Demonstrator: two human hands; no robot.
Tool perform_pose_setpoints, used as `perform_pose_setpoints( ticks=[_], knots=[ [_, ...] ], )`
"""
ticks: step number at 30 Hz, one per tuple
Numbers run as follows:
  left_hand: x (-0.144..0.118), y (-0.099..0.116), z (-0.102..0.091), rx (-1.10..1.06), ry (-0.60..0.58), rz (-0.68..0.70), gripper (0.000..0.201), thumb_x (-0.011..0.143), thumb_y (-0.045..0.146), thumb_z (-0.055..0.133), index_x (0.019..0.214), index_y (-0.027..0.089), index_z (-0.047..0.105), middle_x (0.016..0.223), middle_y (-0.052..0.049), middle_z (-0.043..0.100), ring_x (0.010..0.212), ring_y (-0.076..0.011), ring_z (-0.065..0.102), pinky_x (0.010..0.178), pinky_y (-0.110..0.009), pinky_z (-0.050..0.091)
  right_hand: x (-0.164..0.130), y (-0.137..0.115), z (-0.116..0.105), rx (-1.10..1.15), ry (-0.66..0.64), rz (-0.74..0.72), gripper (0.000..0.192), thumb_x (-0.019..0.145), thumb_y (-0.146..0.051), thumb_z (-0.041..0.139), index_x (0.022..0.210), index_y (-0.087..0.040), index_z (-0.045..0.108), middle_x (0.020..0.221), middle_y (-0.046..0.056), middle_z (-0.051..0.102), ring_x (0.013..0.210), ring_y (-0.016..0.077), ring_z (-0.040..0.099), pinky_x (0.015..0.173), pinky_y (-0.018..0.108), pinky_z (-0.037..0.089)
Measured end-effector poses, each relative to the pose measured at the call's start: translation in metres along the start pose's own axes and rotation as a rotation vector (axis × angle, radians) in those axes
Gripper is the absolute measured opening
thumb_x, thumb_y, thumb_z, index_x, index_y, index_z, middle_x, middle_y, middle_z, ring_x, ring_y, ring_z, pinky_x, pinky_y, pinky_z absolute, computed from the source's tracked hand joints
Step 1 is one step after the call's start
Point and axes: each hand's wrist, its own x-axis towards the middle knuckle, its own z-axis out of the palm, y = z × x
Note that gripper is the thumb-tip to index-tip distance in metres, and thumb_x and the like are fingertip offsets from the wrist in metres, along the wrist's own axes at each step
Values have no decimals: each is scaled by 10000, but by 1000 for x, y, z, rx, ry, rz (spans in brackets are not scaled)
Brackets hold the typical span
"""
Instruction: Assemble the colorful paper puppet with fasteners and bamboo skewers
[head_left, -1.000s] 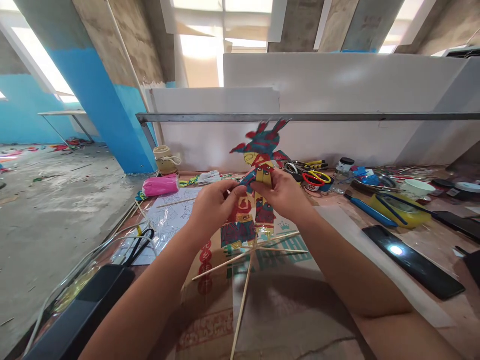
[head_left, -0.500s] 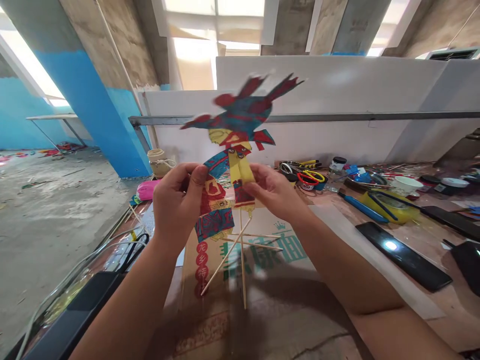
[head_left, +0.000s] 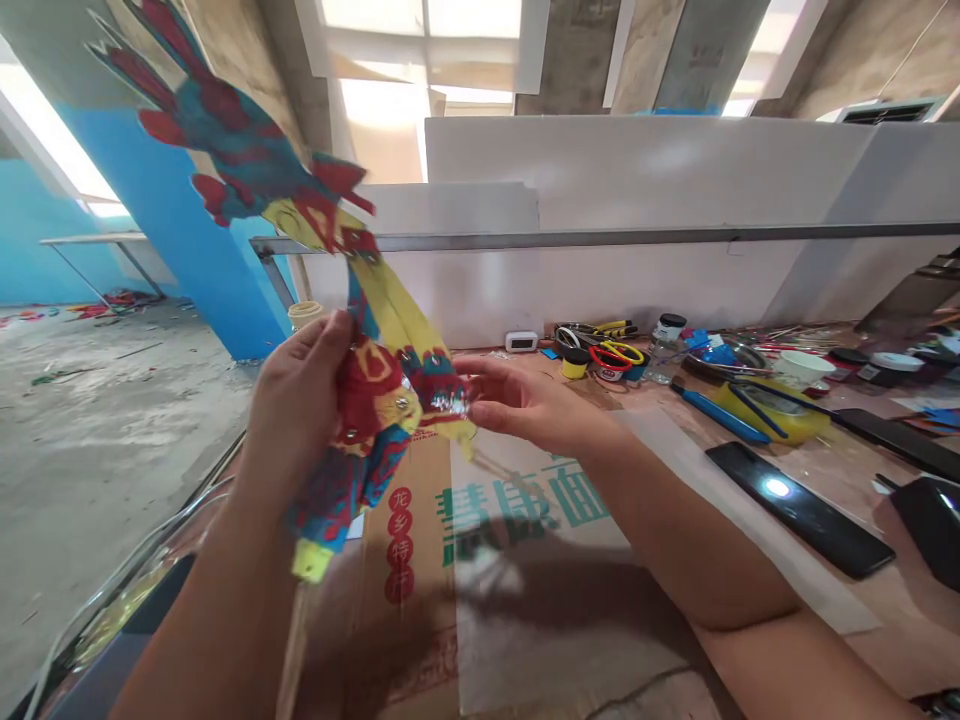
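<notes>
Puppet: flat, painted, jointed puppet point(head_left: 360, 243), held up tilted over the left side of the cardboard point(head_left: 420, 640), headdress leaning away to the left.
Left hand: ours point(head_left: 296, 390) grips the puppet at the torso and blue upper arm, thumb on the near face.
Right hand: ours point(head_left: 525, 405) pinches the end of the puppet's yellow-and-red arm.
Handling: we'd call it light, thin, slick-faced; panels fairly stiff, but floppy at the riveted joints. Headdress tips look fragile.
Best hold: torso near the collar; we'd avoid the tips and not twist the rivets.
Yellow jar: point(head_left: 575, 363) beyond the cardboard's far right corner, black lid on, contents hidden.
Clear jar: point(head_left: 666, 350) right of that corner, dark lid on; we can't tell what's inside.
Metal dish: point(head_left: 756, 362) farther right of the cardboard, crumpled blue material point(head_left: 712, 348) in it.
White cup: point(head_left: 804, 368) right of the dish, inside unclear.
</notes>
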Motion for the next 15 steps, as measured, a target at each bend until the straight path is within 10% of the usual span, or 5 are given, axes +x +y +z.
perform_pose_setpoints(
  ticks=[7,15],
  knots=[
    [-3,-19,17,-81,-98,23,277,847,483,651,837,206,666,670,14,650,536,-97,585,452,-190,474,6,7,-17,-98,229,-99,563,804,-579,674,1212,-200,591,1143,85,680,1007,172,664,959,357,510],
    [-13,-18,38,-32,-265,48,275,865,450,615,827,182,667,670,4,621,548,-96,524,460,-193,402,6,9,-2,-434,339,-164,310,864,-502,613,890,-194,642,837,15,646,752,150,580,673,273,482]
  ],
)
